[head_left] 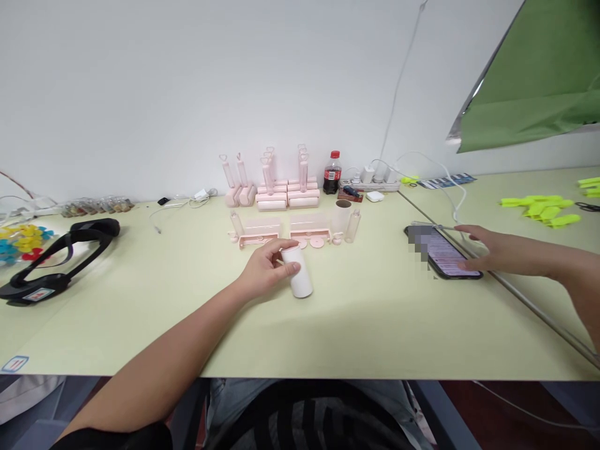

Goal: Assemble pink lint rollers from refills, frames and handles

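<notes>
Corner sticker [15, 363] reading "11", black headset [59, 283]; left hand [261, 269] clamped on a plain white roll [300, 281], mid-table [356, 312] — pink parts [317, 242] behind it, red-labelled cola bottle [332, 173] beyond. Right hand [506, 251], thumb and forefinger apart, touches phone [445, 253] — screen text too small to read, metal rod [534, 310] crossing under that hand.

Clothing noted: a black shirt [307, 394] with dark grey stripes across the front. Its left sleeve [117, 439] is plain black and leaves the forearm bare. Trousers [225, 403] are faded pale blue. Left hand [268, 270] and right hand [482, 250] are bare.
</notes>
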Motion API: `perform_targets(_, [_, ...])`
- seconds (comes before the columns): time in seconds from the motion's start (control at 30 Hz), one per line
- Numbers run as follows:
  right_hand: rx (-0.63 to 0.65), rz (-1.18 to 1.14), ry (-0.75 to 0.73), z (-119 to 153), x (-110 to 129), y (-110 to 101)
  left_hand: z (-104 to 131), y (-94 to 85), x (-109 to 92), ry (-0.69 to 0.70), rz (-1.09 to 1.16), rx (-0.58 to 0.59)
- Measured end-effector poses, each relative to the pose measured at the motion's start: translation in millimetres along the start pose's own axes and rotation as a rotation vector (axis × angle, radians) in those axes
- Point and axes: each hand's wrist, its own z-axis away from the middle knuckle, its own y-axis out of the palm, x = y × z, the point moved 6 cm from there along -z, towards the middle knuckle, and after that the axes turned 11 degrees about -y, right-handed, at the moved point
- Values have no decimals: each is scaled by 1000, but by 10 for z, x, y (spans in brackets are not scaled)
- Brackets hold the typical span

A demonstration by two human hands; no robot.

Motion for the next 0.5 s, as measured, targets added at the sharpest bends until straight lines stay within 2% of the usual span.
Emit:
perform_targets(0.27, [44,4,20,6,0,16,-2,1,7,-2,7,6])
perform_targets(0.5, [7,-5,-17,13,-11,-20,-1,-3,-2,14,3,-2])
